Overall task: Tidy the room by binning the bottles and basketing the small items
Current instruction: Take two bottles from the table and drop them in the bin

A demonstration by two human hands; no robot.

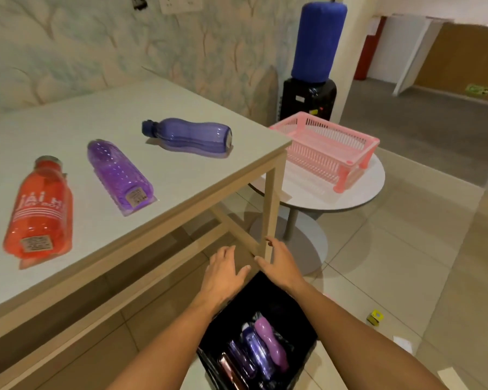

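Note:
Three bottles lie on the grey table [181, 181]: a red one [40, 209] at the left, a light purple one [119, 173] in the middle, a dark violet one [189, 135] near the far corner. Below me stands a black bin [293, 319] holding several purple bottles [265, 350]. My left hand [226, 271] and my right hand [279, 263] hover over the bin's far edge, palms down, fingers spread, holding nothing. A pink slatted basket [330, 147] sits on a round white side table [358, 190] to the right.
The table's wooden leg [271, 209] rises just beyond my hands. A water dispenser with a blue-covered jug [316, 66] stands against the wall. On the tiled floor at right lie a small yellow item [375, 317] and white scraps [403, 343].

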